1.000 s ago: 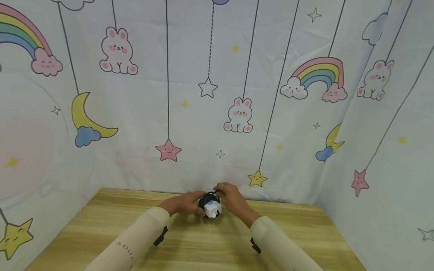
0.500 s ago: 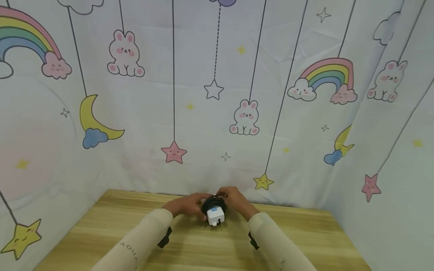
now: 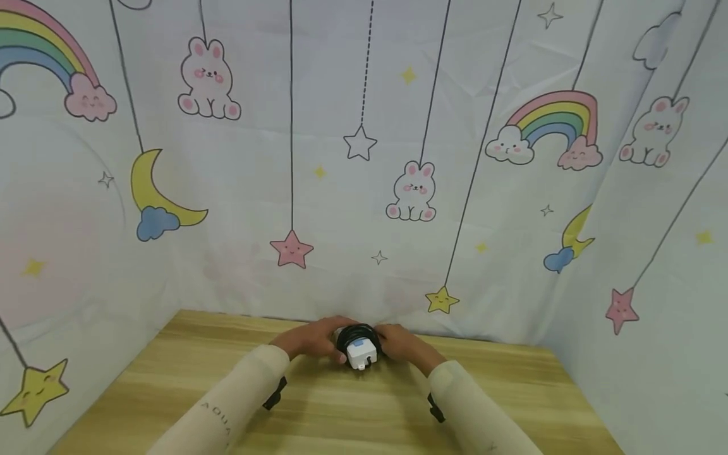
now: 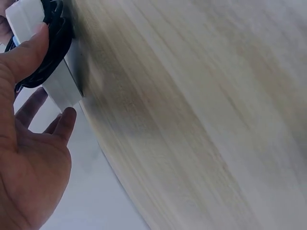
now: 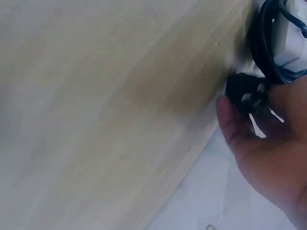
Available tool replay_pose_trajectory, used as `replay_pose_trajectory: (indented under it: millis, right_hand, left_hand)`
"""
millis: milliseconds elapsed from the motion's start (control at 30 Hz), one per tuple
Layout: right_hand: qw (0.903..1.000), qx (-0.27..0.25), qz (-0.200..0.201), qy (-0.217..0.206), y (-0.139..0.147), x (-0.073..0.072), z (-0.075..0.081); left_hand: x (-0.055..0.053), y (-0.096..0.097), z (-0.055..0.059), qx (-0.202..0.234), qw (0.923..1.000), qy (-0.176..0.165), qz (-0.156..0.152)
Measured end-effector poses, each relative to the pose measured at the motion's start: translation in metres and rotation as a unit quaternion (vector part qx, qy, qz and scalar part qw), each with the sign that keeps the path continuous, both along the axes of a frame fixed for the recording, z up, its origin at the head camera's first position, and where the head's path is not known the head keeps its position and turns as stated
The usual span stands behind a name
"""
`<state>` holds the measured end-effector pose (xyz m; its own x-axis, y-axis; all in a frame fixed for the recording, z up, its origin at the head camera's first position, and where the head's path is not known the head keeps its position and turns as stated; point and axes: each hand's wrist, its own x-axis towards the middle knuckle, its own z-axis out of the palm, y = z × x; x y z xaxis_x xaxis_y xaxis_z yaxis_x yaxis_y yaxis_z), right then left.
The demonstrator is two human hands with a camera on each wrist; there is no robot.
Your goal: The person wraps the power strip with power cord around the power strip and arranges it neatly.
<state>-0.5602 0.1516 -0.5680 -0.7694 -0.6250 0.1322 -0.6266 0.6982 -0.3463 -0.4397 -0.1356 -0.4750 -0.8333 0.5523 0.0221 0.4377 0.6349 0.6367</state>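
A white power strip (image 3: 362,354) stands near the table's back edge, wound round its middle with a black cord (image 3: 358,332). My left hand (image 3: 313,338) holds it from the left; in the left wrist view the thumb lies over the cord and white end, with the other fingers round the far side. To the right of the coil is my right hand (image 3: 402,342). It pinches a black plug (image 5: 247,92) with metal prongs, seen in the right wrist view close beside the wound cord. The fingers behind the plug are partly hidden.
The wood-grain table (image 3: 352,417) ends at a white cloth backdrop (image 3: 341,208) printed with rabbits, stars and rainbows. Cloth also hangs along the left and right sides. Black wrist straps show under both pale sleeves (image 3: 227,398).
My right hand has come down from the top of the coil to its right side, with the cord's end. My left hand keeps its hold on the power strip. The head view has shifted slightly.
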Motion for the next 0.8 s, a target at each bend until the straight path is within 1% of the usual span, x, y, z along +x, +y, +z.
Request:
replay_pose_trajectory:
  millis: [33, 100, 133, 200, 267, 300, 333, 367, 433, 500, 533, 567, 600, 633, 667, 767, 800]
  right_hand:
    - [1.0000, -0.003, -0.002, -0.007, 0.003, 0.004, 0.002]
    - [0.9996, -0.013, -0.003, -0.025, 0.005, 0.019, 0.013]
    - [0.9996, -0.015, -0.001, -0.024, 0.006, 0.024, 0.016]
    - [0.9987, -0.023, -0.012, -0.043, 0.004, 0.046, 0.035]
    - [0.9971, -0.038, -0.020, -0.063, 0.001, 0.064, 0.051]
    - [0.9974, -0.043, -0.018, -0.054, 0.001, 0.066, 0.050]
    - [0.9968, -0.053, -0.019, -0.057, 0.001, 0.069, 0.051]
    - [0.9953, -0.062, -0.027, -0.070, -0.001, 0.074, 0.054]
    - [0.9948, -0.076, -0.018, -0.066, 0.003, 0.065, 0.041]
    - [0.9959, -0.081, -0.006, -0.040, 0.008, 0.049, 0.021]
    - [0.9953, -0.086, -0.012, -0.044, 0.009, 0.046, 0.016]
    - [0.9957, -0.083, -0.014, -0.039, 0.010, 0.042, 0.011]
    - [0.9962, -0.081, -0.014, -0.029, 0.011, 0.040, 0.008]
    - [0.9968, -0.076, -0.014, -0.018, 0.011, 0.041, 0.008]
    - [0.9966, -0.076, -0.022, -0.022, 0.010, 0.045, 0.012]
    - [0.9929, -0.087, -0.046, -0.067, 0.002, 0.076, 0.043]
    - [0.9917, -0.089, -0.054, -0.076, -0.001, 0.086, 0.052]
  left_hand:
    - [-0.001, 0.000, 0.000, -0.009, 0.9999, 0.006, 0.002]
    - [-0.003, 0.000, 0.000, -0.028, 0.9993, 0.024, -0.001]
    - [-0.004, 0.000, 0.000, -0.036, 0.9988, 0.034, -0.006]
    - [-0.006, 0.000, 0.000, -0.051, 0.9975, 0.046, -0.011]
    - [-0.008, 0.001, 0.001, -0.064, 0.9965, 0.051, -0.017]
    - [-0.008, 0.001, 0.002, -0.066, 0.9963, 0.050, -0.020]
    - [-0.008, 0.001, 0.004, -0.067, 0.9962, 0.051, -0.023]
    - [-0.008, 0.002, 0.004, -0.068, 0.9962, 0.048, -0.023]
    - [-0.007, 0.003, 0.005, -0.066, 0.9966, 0.044, -0.022]
    - [-0.006, 0.005, 0.005, -0.057, 0.9974, 0.039, -0.020]
    - [-0.005, 0.006, 0.005, -0.053, 0.9978, 0.036, -0.018]
    - [-0.004, 0.007, 0.004, -0.049, 0.9982, 0.032, -0.015]
    - [-0.003, 0.007, 0.004, -0.046, 0.9984, 0.029, -0.012]
    - [-0.002, 0.008, 0.004, -0.044, 0.9986, 0.027, -0.010]
    - [-0.002, 0.008, 0.004, -0.044, 0.9987, 0.025, -0.007]
    - [-0.001, 0.008, 0.004, -0.049, 0.9985, 0.024, 0.001]
    - [-0.001, 0.008, 0.004, -0.050, 0.9985, 0.024, 0.002]
